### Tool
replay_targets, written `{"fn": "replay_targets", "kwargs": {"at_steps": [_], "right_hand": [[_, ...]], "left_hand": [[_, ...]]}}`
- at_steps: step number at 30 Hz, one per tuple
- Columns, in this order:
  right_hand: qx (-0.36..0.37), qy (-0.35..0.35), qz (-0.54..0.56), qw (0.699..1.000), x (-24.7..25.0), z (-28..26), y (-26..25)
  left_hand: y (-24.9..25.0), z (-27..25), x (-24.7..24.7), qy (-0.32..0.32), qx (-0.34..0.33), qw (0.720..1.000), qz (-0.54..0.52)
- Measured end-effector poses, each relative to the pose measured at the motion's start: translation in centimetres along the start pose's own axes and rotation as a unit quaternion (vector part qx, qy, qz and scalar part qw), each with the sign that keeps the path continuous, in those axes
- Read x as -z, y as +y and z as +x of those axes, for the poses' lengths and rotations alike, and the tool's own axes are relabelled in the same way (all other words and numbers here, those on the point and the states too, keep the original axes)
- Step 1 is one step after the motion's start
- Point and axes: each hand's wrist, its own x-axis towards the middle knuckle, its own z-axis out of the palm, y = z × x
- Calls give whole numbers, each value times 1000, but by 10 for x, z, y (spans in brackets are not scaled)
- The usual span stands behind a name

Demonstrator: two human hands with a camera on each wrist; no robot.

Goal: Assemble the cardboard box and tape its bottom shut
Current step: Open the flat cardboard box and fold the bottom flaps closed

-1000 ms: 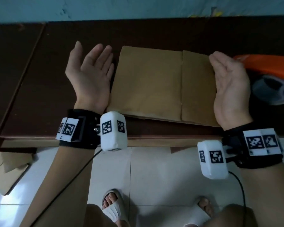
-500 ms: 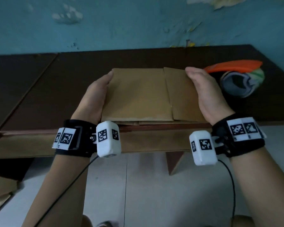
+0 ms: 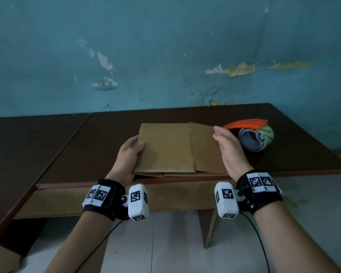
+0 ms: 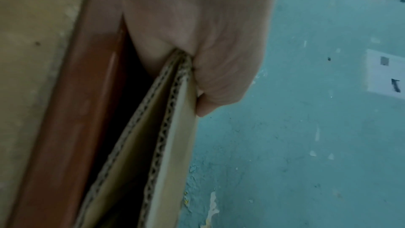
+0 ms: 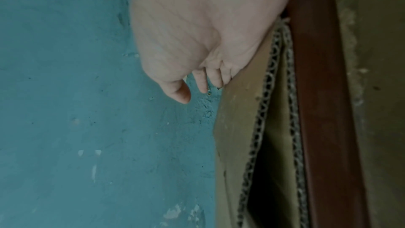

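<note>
A flattened brown cardboard box [image 3: 165, 148] lies on the dark table [image 3: 77, 146], close to its front edge. My left hand [image 3: 130, 152] grips the box's left edge, thumb on top and fingers underneath. In the left wrist view the left hand [image 4: 208, 58] pinches the corrugated layers of the cardboard box [image 4: 173, 145]. My right hand [image 3: 227, 146] stands on edge against the box's right side with straight fingers. The right wrist view shows the right hand [image 5: 197, 41] lying flat along the cardboard box [image 5: 238, 119], whose layers gape slightly. An orange tape dispenser [image 3: 254, 136] rests just right of the right hand.
A peeling blue wall [image 3: 165, 56] stands right behind the table. A second dark table top [image 3: 18, 144] adjoins on the left. Scrap cardboard [image 3: 0, 259] lies on the tiled floor at lower left. A table leg [image 3: 207, 227] is below the front edge.
Both hands closed in from open, palm-up positions beside the box onto its edges. The left hand took hold of the left edge. The head view tilted up toward the wall.
</note>
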Motion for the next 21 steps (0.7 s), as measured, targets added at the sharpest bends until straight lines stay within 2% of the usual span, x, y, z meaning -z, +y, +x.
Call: {"fn": "replay_targets", "kwargs": {"at_steps": [4, 8, 10, 14, 18, 21], "right_hand": [[-41, 10, 30, 999, 4, 0, -5], [-51, 19, 30, 998, -2, 0, -7], [-44, 24, 17, 999, -7, -5, -12], [-9, 18, 74, 997, -16, -6, -23], [16, 8, 108, 994, -26, -11, -34], [45, -2, 124, 991, -36, -12, -42]], "left_hand": [[0, -5, 0, -6, -28, 999, -15], [2, -10, 0, -28, -21, 998, -45], [3, -15, 2, -36, -15, 997, -73], [11, -27, 5, -83, -24, 989, -123], [21, -34, -1, -124, -70, 981, -135], [30, -33, -5, -119, -115, 981, -105]]}}
